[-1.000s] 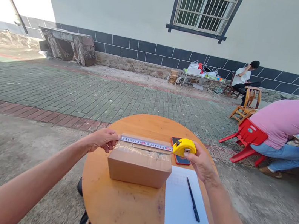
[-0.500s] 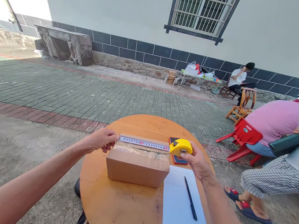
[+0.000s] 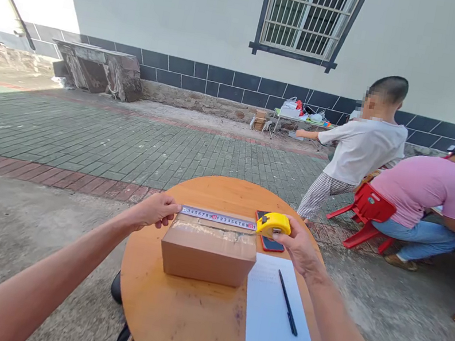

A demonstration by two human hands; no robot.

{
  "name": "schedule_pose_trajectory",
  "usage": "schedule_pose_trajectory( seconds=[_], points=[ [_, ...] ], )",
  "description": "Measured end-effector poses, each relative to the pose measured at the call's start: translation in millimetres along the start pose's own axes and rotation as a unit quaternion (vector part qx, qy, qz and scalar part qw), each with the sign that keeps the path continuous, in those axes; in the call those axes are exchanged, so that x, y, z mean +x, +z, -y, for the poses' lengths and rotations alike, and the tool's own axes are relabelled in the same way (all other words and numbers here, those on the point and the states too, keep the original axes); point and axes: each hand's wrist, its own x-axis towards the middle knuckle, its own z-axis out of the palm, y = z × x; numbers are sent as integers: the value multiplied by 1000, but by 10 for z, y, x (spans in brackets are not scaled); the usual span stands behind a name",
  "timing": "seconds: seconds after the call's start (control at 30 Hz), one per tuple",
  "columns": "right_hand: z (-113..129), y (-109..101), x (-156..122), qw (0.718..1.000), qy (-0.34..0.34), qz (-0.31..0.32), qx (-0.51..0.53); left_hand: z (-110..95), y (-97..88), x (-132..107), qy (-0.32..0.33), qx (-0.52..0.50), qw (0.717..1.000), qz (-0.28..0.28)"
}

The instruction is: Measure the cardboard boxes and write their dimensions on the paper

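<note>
A yellow tape measure [image 3: 274, 224] is in my right hand [image 3: 300, 245], its numbered blade pulled out to the left. My left hand [image 3: 158, 211] pinches the blade's free end at the left. The stretched blade runs along the far top edge of a taped cardboard box [image 3: 209, 249]; whether it touches the box I cannot tell. Partly under the tape measure lies a phone [image 3: 272, 245] with a red edge. To the right of the box, a black pen [image 3: 288, 304] rests on a white sheet of paper [image 3: 266, 340] with faint writing.
All this stands on a round wooden table [image 3: 184, 326]. Beyond its right side, a person in a white shirt [image 3: 359, 149] is on foot, and a person in a pink shirt [image 3: 430, 184] sits on a red chair [image 3: 372, 203]. A low cluttered table [image 3: 278, 112] stands by the wall.
The person in checked trousers has moved from the near right to beyond the table, walking away. My hands, the tape measure and the box have hardly moved.
</note>
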Motion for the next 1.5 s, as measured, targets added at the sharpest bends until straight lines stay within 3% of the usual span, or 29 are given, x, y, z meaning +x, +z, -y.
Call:
schedule_pose_trajectory(
  seconds=[0.13, 0.27, 0.43, 0.53, 0.67, 0.83, 1.2, 1.5],
  points=[
    [169, 32, -76, 999, -28, -18, -16, -130, -171, -6, 24, -9, 999, -27],
    [397, 190, -465, 991, -65, -57, -98, -364, -218, 42, 49, -33, 998, -21],
    [375, 703, -1215, 929, -159, -141, -304, -621, 164, 301, 87, -31, 995, 28],
    [215, 1010, -1461, 888, -215, -154, -375, -712, 482, 478, 112, -14, 992, 50],
    [69, 1177, -1488, 843, -268, -165, -436, -744, 778, 588, 130, 15, 989, 69],
    [46, 1199, -1514, 841, -237, -165, -458, -679, 946, 595, 131, 52, 985, 100],
    [-55, 1489, -1455, 842, -213, -216, -445, -609, 1051, 669, 155, 72, 982, 80],
    [-80, 1635, -1600, 838, -194, -252, -443, -525, 1074, 637, 183, 70, 970, 144]
  ],
)
